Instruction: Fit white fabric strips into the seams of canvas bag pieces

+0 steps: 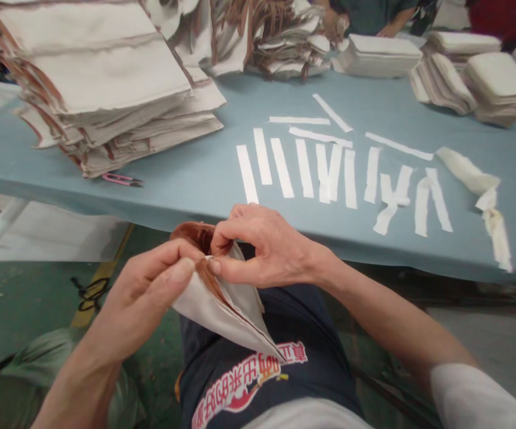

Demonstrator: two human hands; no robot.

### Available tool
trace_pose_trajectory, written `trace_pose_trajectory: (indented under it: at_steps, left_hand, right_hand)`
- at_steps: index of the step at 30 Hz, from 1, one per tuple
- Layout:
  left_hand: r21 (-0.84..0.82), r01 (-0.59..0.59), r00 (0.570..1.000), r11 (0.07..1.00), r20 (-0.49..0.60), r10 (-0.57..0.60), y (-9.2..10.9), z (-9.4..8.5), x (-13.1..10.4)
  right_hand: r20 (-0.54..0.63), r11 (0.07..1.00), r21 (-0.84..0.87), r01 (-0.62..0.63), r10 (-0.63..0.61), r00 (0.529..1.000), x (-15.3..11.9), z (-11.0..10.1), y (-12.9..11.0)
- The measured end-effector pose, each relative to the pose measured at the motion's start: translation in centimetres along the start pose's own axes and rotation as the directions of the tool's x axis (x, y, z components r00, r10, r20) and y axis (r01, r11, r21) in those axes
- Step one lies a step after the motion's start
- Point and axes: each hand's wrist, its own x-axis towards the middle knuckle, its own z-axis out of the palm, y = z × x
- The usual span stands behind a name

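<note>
A white and brown fabric piece (pixel 235 316) hangs over my lap, just in front of the table edge. My left hand (pixel 146 292) pinches its upper edge between thumb and index finger. Close beside it, my right hand (pixel 262 247) grips the same edge, thumb and index finger pressed together at the brown lining. The two sets of fingertips are nearly touching. Below them the fabric tapers to a point over a dark apron (pixel 285 387) with printed lettering.
The blue table (pixel 186 185) bears a tall fabric stack (pixel 106 65) at left, pink thread snips (pixel 121 179), several white strips (pixel 305 168) and a crumpled strip (pixel 468 170). Folded stacks (pixel 376 55) stand at the back, near another person's arm (pixel 398 22).
</note>
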Motion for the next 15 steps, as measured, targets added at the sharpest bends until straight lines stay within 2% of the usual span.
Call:
trace_pose_trajectory:
  at_steps: [3,7,12,15]
  left_hand:
    - [0.254,-0.144,0.983,0.956,0.150,0.109,1.3,-0.6,0.8]
    - [0.396,-0.264,0.939,0.880,0.315,0.140,2.8,-1.0,2.0]
    - [0.491,-0.401,0.902,0.773,0.360,0.239,4.3,-1.3,2.2]
    - [0.536,-0.467,0.879,0.703,0.370,0.302,4.7,-1.4,2.2]
  right_hand:
    - [0.008,0.995,-0.051,0.091,-0.090,0.996,-0.1,0.0,0.3]
    - [0.041,0.983,-0.041,0.181,-0.179,0.983,-0.1,-0.2,-0.1]
    - [0.084,0.998,-0.048,0.029,-0.025,0.996,0.4,-0.8,-1.4]
    - [0.137,1.000,-0.027,-0.011,0.015,0.990,0.7,-1.0,-1.6]
